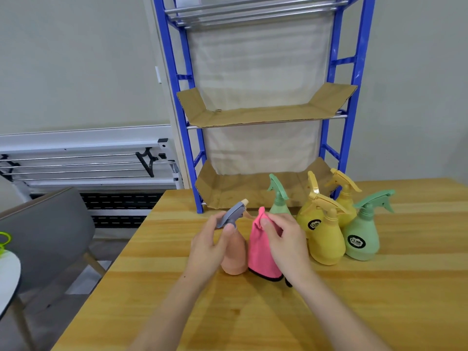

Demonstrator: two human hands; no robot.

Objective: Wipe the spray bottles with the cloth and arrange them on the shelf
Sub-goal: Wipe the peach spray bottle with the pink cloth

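My left hand (211, 243) grips the neck of a peach spray bottle (235, 259) with a grey trigger head, held just above the wooden table (354, 300). My right hand (283, 239) pinches a pink cloth (260, 252) that hangs down beside the bottle, touching its right side. Several other bottles stand to the right: a green one (278, 196) behind the cloth, three yellow ones (326, 239) and a green one (362, 236) at the far right. The blue shelf (187, 122) stands behind, with bare cardboard liners (260, 115) on two levels.
A grey chair (48, 231) stands left of the table, and a white round tabletop (7, 277) shows at the left edge. A folded white frame (83, 158) leans against the wall behind.
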